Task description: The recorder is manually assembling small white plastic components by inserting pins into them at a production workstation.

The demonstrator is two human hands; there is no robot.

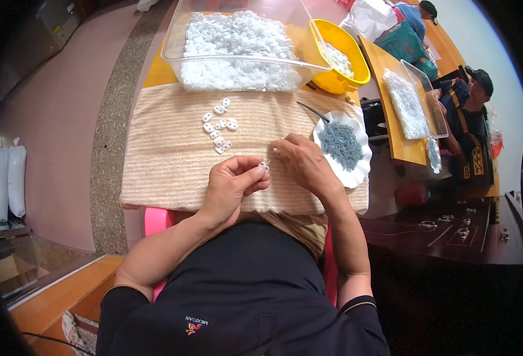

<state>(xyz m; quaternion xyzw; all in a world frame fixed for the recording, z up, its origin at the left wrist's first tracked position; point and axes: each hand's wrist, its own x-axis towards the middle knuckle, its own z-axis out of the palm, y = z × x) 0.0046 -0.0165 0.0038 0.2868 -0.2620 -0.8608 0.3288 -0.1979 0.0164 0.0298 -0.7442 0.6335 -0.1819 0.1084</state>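
Note:
My left hand (234, 183) is closed, thumb and forefinger pinching a small white plastic piece with holes (265, 167) over the towel. Just right of it, my right hand (303, 165) has its fingers curled together toward the left; whatever they hold, if anything, is too small or hidden to make out. Beyond my hands, several small white oval pieces with two holes each (219, 126) lie loosely on the striped towel (160, 148). Beside my right hand sits a white scalloped plate (359, 168) heaped with tiny grey-blue slender parts (340, 146). A thin dark stick (313, 111) rests against its rim.
A clear plastic bin (237, 59) full of white pieces stands at the table's far side. To its right is a yellow basin (332, 83) with more of them. Farther right, a person (469, 101) sits by another bin (407, 107). White sacks (16, 181) stand at far left.

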